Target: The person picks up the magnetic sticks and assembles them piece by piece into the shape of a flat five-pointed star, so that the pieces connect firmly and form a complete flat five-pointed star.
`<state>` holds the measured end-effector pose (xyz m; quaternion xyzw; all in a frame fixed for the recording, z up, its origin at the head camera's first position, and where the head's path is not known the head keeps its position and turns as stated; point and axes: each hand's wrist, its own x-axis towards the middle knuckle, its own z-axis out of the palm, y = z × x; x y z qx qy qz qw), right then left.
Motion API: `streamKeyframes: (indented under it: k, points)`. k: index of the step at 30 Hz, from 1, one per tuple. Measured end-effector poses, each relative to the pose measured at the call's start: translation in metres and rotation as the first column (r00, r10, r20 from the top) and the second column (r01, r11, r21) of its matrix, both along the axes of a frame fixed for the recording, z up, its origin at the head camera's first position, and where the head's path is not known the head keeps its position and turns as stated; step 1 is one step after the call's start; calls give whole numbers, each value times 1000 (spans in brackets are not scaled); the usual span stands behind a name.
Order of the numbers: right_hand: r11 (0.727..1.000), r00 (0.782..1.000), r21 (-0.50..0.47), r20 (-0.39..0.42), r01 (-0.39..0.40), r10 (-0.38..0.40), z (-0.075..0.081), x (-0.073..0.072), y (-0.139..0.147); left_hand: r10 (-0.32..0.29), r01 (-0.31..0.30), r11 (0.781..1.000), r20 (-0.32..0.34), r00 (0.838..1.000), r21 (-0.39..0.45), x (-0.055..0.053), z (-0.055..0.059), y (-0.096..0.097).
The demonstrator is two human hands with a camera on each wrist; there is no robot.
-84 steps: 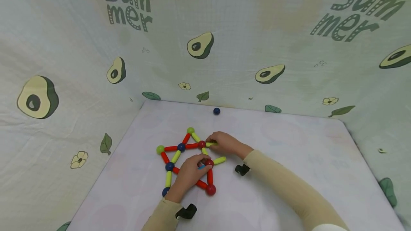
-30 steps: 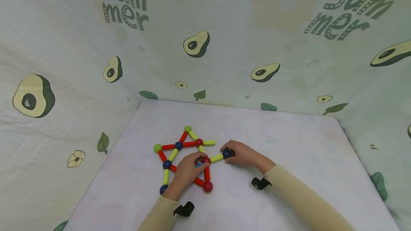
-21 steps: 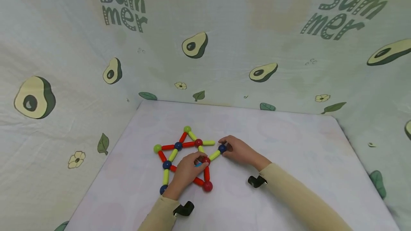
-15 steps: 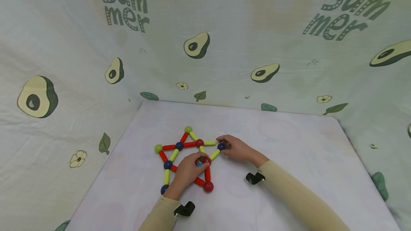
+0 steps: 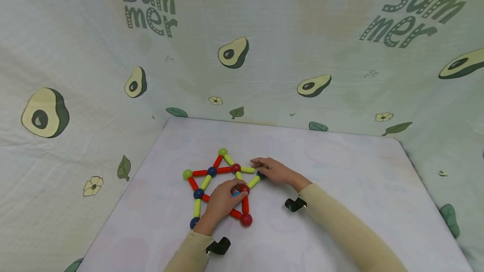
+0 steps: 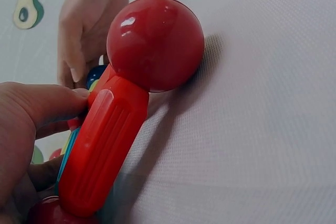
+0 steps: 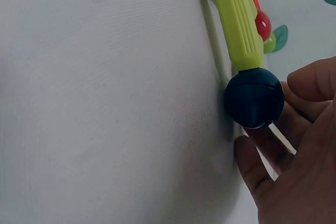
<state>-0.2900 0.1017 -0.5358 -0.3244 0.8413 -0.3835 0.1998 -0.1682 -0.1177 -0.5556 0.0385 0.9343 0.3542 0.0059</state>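
A flat frame of plastic rods and balls lies on the table. My left hand [image 5: 223,200] pinches a red ball [image 5: 245,189] at its right side; a blue rod [image 5: 236,194] shows under the fingers. A nearer red ball [image 6: 156,44] and red rod [image 6: 102,145] fill the left wrist view. My right hand [image 5: 276,171] reaches over a dark blue ball [image 7: 254,98] at the end of a yellow-green rod [image 7: 240,27]. Its fingers lie loosely behind that ball, and the thumb stands apart. Another yellow-green rod [image 5: 248,170] points at the right fingertips.
Left of the hands, the frame goes on with green balls [image 5: 188,174], dark blue balls [image 5: 198,193] and red rods [image 5: 200,173]. The white table [image 5: 340,179] meets a printed cloth backdrop [image 5: 280,45] behind and at both sides.
My right hand has brought the dark blue ball from the table's back to the rod end and swung that rod toward the other free rod. Its fingers have loosened. The left hand stays.
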Motion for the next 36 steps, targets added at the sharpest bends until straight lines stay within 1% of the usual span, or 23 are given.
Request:
streamKeyframes:
  k: [6, 8, 10, 12, 14, 15, 17, 18, 19, 20, 21, 23, 25, 26, 28, 30, 31, 34, 36]
  points:
    - [1000, 1000, -2, -2, 2, -2, 0, 3, 5, -4, 4, 1000, -1, 1000, 6, 0, 1, 0]
    - [1000, 1000, 15, -13, 17, -17, -1, 4, 7, -11, 11, 1000, 11, 1000, 4, 1, 1, 0]
    - [998, 999, 44, -34, 41, -40, -2, 5, 10, -32, 32, 999, 24, 999, -20, 2, 4, -2]
    - [995, 997, 79, -57, 61, -57, -4, 6, 12, -46, 49, 996, 41, 998, -70, 1, 11, -4]
    - [992, 995, 101, -72, 69, -62, -5, 6, 14, -51, 57, 988, 44, 998, -144, -3, 21, -5]
    - [992, 995, 106, -78, 72, -63, -6, 6, 15, -56, 62, 981, 39, 998, -181, -7, 27, -5]
    - [992, 995, 103, -80, 74, -66, -6, 6, 15, -77, 80, 961, 22, 997, -266, -19, 40, -4]
    - [992, 995, 96, -75, 76, -69, -6, 6, 15, -97, 95, 945, 10, 995, -314, -26, 45, -3]
    - [993, 995, 91, -69, 77, -71, -6, 6, 15, -123, 115, 924, 1, 992, -366, -34, 49, -2]
    - [993, 995, 87, -63, 81, -76, -7, 6, 15, -160, 143, 894, -5, 987, -425, -41, 52, 0]
    - [993, 995, 84, -55, 87, -82, -7, 6, 14, -201, 175, 860, -3, 980, -480, -49, 55, 1]
    - [992, 995, 84, -44, 96, -93, -9, 6, 14, -281, 241, 783, 20, 960, -573, -64, 54, 5]
    - [992, 995, 80, -36, 97, -94, -10, 6, 14, -340, 299, 707, 62, 938, -642, -75, 52, 8]
    - [992, 995, 76, -33, 98, -96, -11, 6, 14, -358, 321, 678, 85, 930, -661, -79, 49, 9]
    - [993, 995, 65, -34, 95, -93, -12, 7, 13, -372, 352, 650, 121, 920, -674, -86, 46, 10]
    - [994, 995, 55, -35, 98, -96, -11, 8, 14, -370, 362, 648, 138, 919, -670, -92, 43, 11]
    - [994, 994, 47, -37, 100, -99, -11, 8, 15, -370, 364, 653, 140, 918, -664, -94, 42, 11]
    - [993, 993, 35, -36, 112, -111, -11, 8, 17, -372, 368, 683, 134, 919, -631, -99, 40, 11]
    - [994, 994, 26, -37, 105, -104, -13, 7, 17, -370, 370, 710, 130, 920, -599, -101, 39, 9]
